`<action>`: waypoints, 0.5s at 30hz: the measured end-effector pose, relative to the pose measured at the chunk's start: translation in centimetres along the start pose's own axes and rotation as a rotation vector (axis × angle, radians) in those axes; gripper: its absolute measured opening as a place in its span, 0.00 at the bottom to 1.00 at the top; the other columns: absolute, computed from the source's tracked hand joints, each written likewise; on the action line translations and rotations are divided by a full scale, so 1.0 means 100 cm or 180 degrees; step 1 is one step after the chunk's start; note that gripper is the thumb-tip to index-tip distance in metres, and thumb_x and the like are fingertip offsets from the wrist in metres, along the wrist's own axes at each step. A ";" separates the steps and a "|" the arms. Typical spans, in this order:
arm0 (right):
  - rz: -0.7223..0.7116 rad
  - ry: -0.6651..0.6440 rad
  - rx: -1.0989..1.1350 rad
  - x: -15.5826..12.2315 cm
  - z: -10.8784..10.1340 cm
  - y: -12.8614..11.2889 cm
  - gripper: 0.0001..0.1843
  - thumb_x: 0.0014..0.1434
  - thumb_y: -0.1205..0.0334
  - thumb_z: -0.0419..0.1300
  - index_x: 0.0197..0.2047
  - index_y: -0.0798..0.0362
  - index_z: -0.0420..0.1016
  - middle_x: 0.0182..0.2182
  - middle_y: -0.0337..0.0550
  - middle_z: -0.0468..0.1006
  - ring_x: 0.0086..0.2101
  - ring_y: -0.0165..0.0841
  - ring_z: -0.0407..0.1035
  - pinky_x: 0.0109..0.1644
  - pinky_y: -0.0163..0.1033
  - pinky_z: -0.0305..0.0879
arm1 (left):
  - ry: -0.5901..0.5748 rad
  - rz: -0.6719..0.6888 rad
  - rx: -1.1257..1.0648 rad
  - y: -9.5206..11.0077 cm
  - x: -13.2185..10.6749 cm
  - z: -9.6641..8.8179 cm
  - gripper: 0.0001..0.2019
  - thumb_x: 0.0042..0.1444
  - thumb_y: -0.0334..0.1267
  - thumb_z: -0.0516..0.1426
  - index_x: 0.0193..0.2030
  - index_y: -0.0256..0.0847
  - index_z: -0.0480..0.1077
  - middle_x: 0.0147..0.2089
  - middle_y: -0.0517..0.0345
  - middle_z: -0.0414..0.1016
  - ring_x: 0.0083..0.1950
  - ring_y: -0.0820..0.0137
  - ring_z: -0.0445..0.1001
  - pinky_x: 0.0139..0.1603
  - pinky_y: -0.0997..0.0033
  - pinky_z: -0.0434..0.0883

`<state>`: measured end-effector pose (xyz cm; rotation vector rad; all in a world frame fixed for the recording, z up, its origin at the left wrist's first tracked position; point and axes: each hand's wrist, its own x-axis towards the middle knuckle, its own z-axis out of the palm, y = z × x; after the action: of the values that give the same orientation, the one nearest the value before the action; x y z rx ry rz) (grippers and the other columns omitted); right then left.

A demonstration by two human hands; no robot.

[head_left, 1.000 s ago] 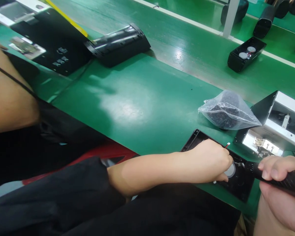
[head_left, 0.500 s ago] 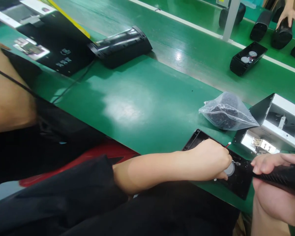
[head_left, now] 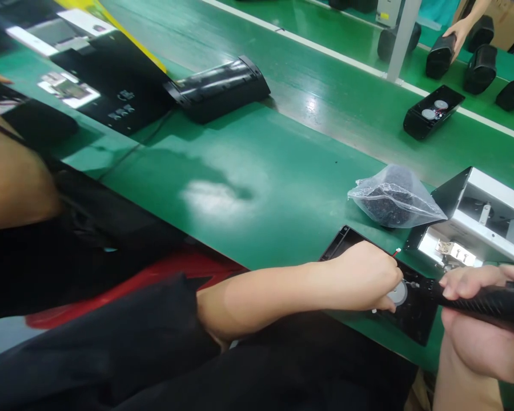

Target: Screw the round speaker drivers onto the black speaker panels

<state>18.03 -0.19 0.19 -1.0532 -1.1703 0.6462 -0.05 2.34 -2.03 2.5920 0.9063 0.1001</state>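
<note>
- The right hand (head_left: 475, 285) is wrapped firmly around a ribbed black tool (head_left: 497, 308), its nose at the right-hand part of the black panel (head_left: 415, 322)
- The left hand (head_left: 366, 277) is curled over the panel's middle, fingers mostly hidden; I cannot tell whether they pinch anything
- The panel, flat on the green bench (head_left: 291, 188), looks stiff, light and probably slick; best held by its rim, clear of the likely fragile silver disc (head_left: 400, 293) and thin wire (head_left: 396, 253)
- Beyond the panel sits a bagged dark item (head_left: 394, 200)
</note>
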 end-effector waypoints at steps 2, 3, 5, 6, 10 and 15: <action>0.0019 -0.0107 0.0056 0.003 -0.002 -0.001 0.42 0.65 0.14 0.49 0.43 0.51 0.67 0.20 0.35 0.69 0.19 0.37 0.64 0.26 0.47 0.70 | 0.0036 0.0027 0.0001 0.000 0.000 0.000 0.18 0.57 0.51 0.75 0.38 0.37 0.81 0.33 0.55 0.84 0.34 0.60 0.83 0.27 0.62 0.62; 0.0050 -0.0196 0.0084 0.004 -0.002 -0.002 0.44 0.62 0.13 0.52 0.44 0.51 0.67 0.20 0.35 0.70 0.18 0.37 0.63 0.27 0.47 0.70 | 0.0065 0.0043 0.0003 -0.001 -0.001 0.001 0.18 0.56 0.51 0.75 0.38 0.37 0.81 0.34 0.55 0.84 0.34 0.60 0.83 0.26 0.62 0.61; 0.0105 -0.0328 0.0153 0.006 -0.002 -0.004 0.47 0.55 0.14 0.63 0.50 0.52 0.69 0.20 0.33 0.72 0.18 0.39 0.64 0.26 0.48 0.70 | 0.0120 0.0071 -0.0005 -0.002 -0.001 0.002 0.18 0.56 0.51 0.75 0.37 0.38 0.80 0.34 0.55 0.85 0.34 0.61 0.83 0.26 0.63 0.61; 0.0088 -0.0398 0.0211 0.007 -0.001 -0.004 0.48 0.53 0.15 0.67 0.51 0.53 0.70 0.20 0.33 0.72 0.17 0.39 0.63 0.25 0.47 0.70 | 0.0139 0.0069 -0.0018 -0.002 -0.001 0.003 0.18 0.56 0.51 0.75 0.37 0.38 0.80 0.34 0.55 0.85 0.35 0.61 0.83 0.26 0.63 0.61; 0.0015 -0.0509 0.0461 0.009 0.001 -0.005 0.46 0.57 0.14 0.62 0.48 0.53 0.72 0.21 0.35 0.72 0.17 0.38 0.64 0.24 0.45 0.68 | 0.0009 -0.0025 -0.0091 -0.004 0.001 0.006 0.19 0.55 0.52 0.76 0.39 0.40 0.80 0.35 0.57 0.85 0.37 0.60 0.85 0.27 0.64 0.61; 0.0085 -0.0758 0.0619 0.009 -0.002 -0.001 0.46 0.57 0.13 0.61 0.45 0.53 0.73 0.21 0.35 0.72 0.17 0.36 0.63 0.23 0.43 0.68 | -0.0184 -0.0170 -0.0051 -0.007 0.005 0.007 0.20 0.55 0.54 0.75 0.42 0.41 0.81 0.38 0.54 0.87 0.41 0.58 0.86 0.27 0.66 0.61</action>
<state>18.52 0.49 0.70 -0.8445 -1.2709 0.9065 0.11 2.92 -2.99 2.5402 0.9491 0.0174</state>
